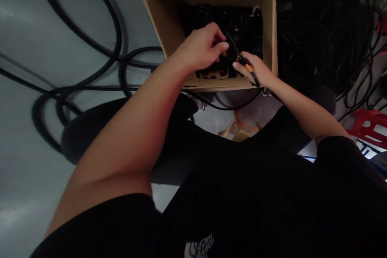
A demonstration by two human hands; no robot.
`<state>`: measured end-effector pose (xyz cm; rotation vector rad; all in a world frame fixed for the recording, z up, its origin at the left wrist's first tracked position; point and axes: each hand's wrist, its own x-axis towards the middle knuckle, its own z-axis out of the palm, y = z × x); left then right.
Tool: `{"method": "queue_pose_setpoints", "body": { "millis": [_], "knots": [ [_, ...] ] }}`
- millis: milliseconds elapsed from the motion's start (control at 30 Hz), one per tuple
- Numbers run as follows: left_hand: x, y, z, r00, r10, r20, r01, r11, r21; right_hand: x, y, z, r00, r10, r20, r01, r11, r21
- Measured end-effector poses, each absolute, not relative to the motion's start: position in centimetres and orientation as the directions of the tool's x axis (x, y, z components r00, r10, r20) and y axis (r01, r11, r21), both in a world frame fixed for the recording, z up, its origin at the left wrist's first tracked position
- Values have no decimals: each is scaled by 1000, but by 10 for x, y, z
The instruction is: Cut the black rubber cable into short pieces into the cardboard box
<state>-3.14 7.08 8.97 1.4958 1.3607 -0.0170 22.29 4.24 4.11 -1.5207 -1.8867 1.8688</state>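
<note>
Over an open cardboard box (273,36), both my hands are close together. My right hand (256,66) is closed around scissors (234,45) with orange and black handles, the dark blades pointing up and to the left. To the left of the blades, my left hand (208,44) has its thumb and fingers drawn together in a pinch. What lies between those fingertips is too dark to make out. Beneath the hands, a heap of small black pieces (248,22) fills the bottom of the box; their kind cannot be told.
Thick black cable (116,20) lies in loops on the grey floor to the left. A large tangle of black cables (308,28) is piled right of the box. A red plastic stool (367,123) stands at the right, and a small wooden stool (240,131) shows between my legs.
</note>
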Motion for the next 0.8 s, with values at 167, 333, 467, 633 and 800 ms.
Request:
{"method": "queue_pose_setpoints", "body": {
  "millis": [167, 333, 467, 633, 800],
  "knots": [
    [-42, 73, 83, 298, 775, -557, 782, 136, 608, 228, 45, 34, -494, 634, -594, 579, -269, -769],
    [-45, 73, 49, 394, 763, -512, 667, 145, 731, 233, 56, 31, -537, 644, -546, 603, -160, -782],
    [-49, 76, 37, 382, 785, -488, 685, 114, 720, 234, 63, 31, -518, 676, -525, 665, -68, -744],
    [-55, 80, 46, 255, 820, -512, 712, 199, 674, 237, 55, 28, -481, 671, -564, 665, -140, -734],
    [-50, 76, 40, 259, 847, -464, 547, 267, 793, 237, 45, 27, -545, 616, -569, 572, -223, -789]
  ]
}}
